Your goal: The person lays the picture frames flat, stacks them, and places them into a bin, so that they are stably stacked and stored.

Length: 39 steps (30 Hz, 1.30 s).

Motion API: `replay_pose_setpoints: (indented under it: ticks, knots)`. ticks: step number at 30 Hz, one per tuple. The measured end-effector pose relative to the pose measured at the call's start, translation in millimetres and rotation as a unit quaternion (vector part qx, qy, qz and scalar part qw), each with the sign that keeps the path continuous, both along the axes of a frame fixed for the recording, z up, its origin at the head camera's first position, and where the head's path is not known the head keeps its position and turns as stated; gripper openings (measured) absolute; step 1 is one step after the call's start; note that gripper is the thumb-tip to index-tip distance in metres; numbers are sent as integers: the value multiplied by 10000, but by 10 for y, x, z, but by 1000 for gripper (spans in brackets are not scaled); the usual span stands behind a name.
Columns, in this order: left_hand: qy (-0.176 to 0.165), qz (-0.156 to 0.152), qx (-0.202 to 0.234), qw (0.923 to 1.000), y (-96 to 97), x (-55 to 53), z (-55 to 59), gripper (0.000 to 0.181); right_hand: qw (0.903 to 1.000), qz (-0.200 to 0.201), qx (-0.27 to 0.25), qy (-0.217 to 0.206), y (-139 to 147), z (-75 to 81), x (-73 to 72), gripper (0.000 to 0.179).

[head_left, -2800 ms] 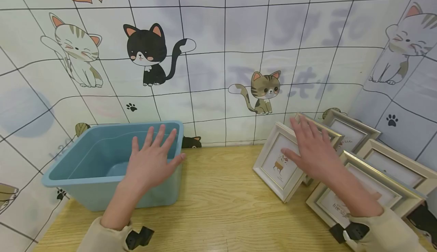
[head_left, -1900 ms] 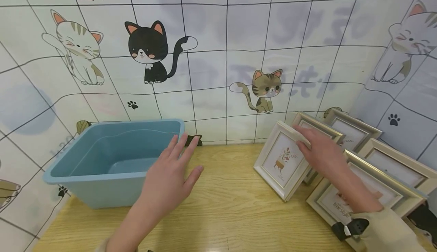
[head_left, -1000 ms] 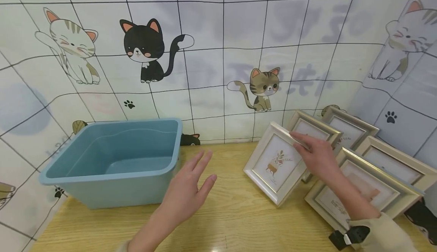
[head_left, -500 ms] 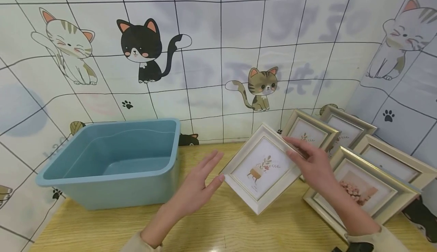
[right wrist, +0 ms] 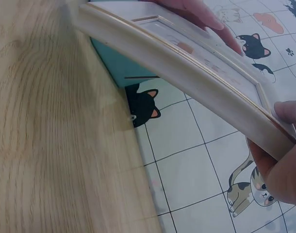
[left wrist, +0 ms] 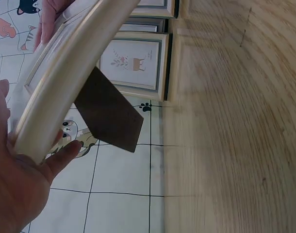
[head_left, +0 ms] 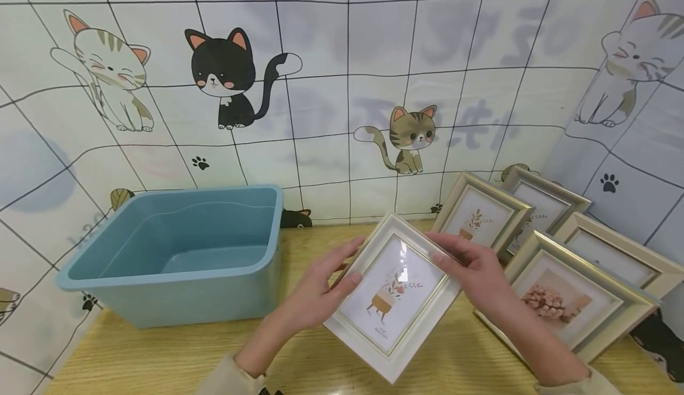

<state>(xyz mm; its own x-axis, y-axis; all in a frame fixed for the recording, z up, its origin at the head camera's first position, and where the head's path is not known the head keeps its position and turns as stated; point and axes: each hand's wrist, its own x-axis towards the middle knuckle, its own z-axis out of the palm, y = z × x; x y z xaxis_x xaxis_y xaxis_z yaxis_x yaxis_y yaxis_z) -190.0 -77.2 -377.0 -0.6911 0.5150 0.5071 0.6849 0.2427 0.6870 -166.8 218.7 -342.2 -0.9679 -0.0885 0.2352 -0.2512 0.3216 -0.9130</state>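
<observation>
Both hands hold a cream-white picture frame [head_left: 392,300] tilted above the table, its plant-and-deer print facing up. The left hand [head_left: 320,288] grips its left edge, thumb on the front and fingers behind. On the upper right edge the right hand [head_left: 475,270] pinches it the same way. Beneath the frame, in the left wrist view, a dark stand flap [left wrist: 111,114] juts out from the back. The right wrist view shows the frame's cream side [right wrist: 187,80] raised off the wood, with the right thumb [right wrist: 288,111] on its front.
A blue plastic tub [head_left: 171,288] stands at the left on the wooden table [head_left: 299,353]. Several other frames lean at the right, among them a gold-edged one with a flower photo [head_left: 561,300] and a smaller plant print [head_left: 478,217]. A cat-patterned wall covering [head_left: 320,110] rises behind.
The right hand has lifted the cream picture frame from the group and brought it left and nearer. The left hand has moved right from the tub and now grips its left edge.
</observation>
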Motion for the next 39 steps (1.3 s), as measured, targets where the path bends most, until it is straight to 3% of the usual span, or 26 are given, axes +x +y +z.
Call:
replay_pose_setpoints:
  ticks: [9,16,22,29,39]
  knots:
    - [-564,-457,80,9973,1,40,66,59,10000,51,-47,43,-67,-35,41,41]
    - [-1309,-1162,13,9846,-56,28,63,60,9992,78,-360,-152,-36,-78,83,43]
    - [-1513,-1142,-140,9818,-95,57,27,60,9979,-25,-619,-161,-26,-154,99,43]
    - [-1780,-1237,-19,9762,-139,70,-34,60,9968,-87,-703,-357,-74,-240,125,42]
    - [-1820,-1083,56,9773,-228,91,-103,57,9944,-256,-942,-407,-180,-334,167,40]
